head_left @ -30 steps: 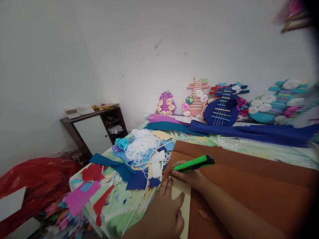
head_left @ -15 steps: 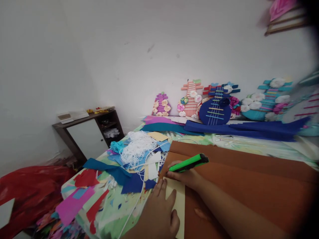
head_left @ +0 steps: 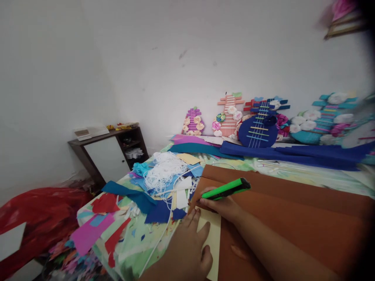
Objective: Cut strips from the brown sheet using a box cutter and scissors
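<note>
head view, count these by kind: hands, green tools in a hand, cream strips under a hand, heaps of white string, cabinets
Hands: 2 (left hand, right hand)
Green tool: 1
Cream strip: 1
White string heap: 1
Cabinet: 1
Total: 6

Pale, plain walls fill the upper frame: you have a back wall (head_left: 175, 35) across centre and right, a side wall (head_left: 35, 78) at left, the corner between them soft. Dark scuffs above centre. Light even and muted; your brightest patch sits mid-wall, dimming toward upper left. Left of centre, a low dark-brown cabinet (head_left: 104, 156), tilted in your view: white door, small dark knob, open shelves at its right holding white stuff. Lower left, a glossy red sheet (head_left: 43, 212), loose coloured scraps (head_left: 68, 257) beside it; floor hard to make out. Lower centre, your table (head_left: 146, 246) under a pale green patterned cover. Upper right, a blurred wooden frame (head_left: 345, 30), something pink (head_left: 342, 8) above.
</note>
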`<action>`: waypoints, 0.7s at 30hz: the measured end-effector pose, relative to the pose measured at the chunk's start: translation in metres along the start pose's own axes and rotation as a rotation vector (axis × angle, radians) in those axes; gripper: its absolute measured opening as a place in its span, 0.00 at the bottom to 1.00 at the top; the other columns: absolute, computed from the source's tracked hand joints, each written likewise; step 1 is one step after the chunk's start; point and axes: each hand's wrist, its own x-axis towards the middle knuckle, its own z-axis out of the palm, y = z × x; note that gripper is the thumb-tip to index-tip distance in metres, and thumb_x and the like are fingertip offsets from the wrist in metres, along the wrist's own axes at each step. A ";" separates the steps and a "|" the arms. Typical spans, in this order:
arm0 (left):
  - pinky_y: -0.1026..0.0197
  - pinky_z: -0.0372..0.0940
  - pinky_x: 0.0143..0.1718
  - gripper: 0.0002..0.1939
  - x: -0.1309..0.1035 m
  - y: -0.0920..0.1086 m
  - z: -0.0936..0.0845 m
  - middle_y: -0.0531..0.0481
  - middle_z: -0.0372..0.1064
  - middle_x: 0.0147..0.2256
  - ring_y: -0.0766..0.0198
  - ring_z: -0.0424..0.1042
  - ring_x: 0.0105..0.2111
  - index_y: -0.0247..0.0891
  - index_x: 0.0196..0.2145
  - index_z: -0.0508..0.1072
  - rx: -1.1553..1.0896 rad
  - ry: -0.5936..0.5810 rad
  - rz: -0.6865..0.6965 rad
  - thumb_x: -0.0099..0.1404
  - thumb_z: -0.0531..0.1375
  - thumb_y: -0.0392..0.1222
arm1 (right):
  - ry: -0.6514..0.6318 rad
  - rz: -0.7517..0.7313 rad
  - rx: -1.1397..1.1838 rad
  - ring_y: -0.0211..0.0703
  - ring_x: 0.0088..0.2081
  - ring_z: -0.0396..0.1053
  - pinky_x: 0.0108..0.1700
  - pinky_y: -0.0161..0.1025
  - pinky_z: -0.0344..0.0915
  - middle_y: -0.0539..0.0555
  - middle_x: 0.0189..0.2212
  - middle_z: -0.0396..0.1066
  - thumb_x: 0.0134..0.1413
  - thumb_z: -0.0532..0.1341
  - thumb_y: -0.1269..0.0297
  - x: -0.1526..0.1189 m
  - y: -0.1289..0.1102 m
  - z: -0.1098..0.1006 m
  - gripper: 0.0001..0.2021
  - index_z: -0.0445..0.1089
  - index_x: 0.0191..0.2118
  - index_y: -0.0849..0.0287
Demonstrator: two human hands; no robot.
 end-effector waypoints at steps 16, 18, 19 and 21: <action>0.49 0.43 0.54 0.25 0.000 0.002 -0.002 0.40 0.43 0.58 0.50 0.41 0.57 0.36 0.53 0.59 0.008 -0.031 -0.008 0.57 0.52 0.44 | -0.031 -0.052 -0.010 0.41 0.32 0.66 0.34 0.35 0.63 0.51 0.28 0.67 0.45 0.60 0.59 0.001 0.000 0.000 0.08 0.67 0.27 0.58; 0.49 0.43 0.54 0.25 -0.001 0.002 -0.001 0.39 0.42 0.58 0.50 0.40 0.57 0.35 0.53 0.59 0.012 -0.021 0.000 0.57 0.52 0.44 | -0.025 -0.054 -0.025 0.41 0.32 0.66 0.34 0.36 0.63 0.51 0.28 0.68 0.45 0.59 0.59 0.001 -0.001 0.000 0.08 0.68 0.28 0.59; 0.49 0.43 0.54 0.25 -0.001 0.001 0.000 0.39 0.42 0.58 0.50 0.40 0.57 0.35 0.53 0.59 0.012 -0.016 0.005 0.57 0.52 0.44 | -0.022 -0.053 -0.029 0.41 0.32 0.66 0.34 0.36 0.63 0.52 0.28 0.68 0.45 0.59 0.59 0.002 -0.001 0.000 0.08 0.68 0.28 0.59; 0.49 0.43 0.54 0.25 -0.001 0.001 0.001 0.38 0.42 0.58 0.50 0.41 0.57 0.35 0.53 0.59 0.013 -0.006 0.010 0.57 0.52 0.45 | -0.012 -0.052 -0.020 0.41 0.32 0.66 0.34 0.35 0.63 0.52 0.28 0.68 0.45 0.60 0.59 0.002 -0.001 0.001 0.09 0.68 0.28 0.59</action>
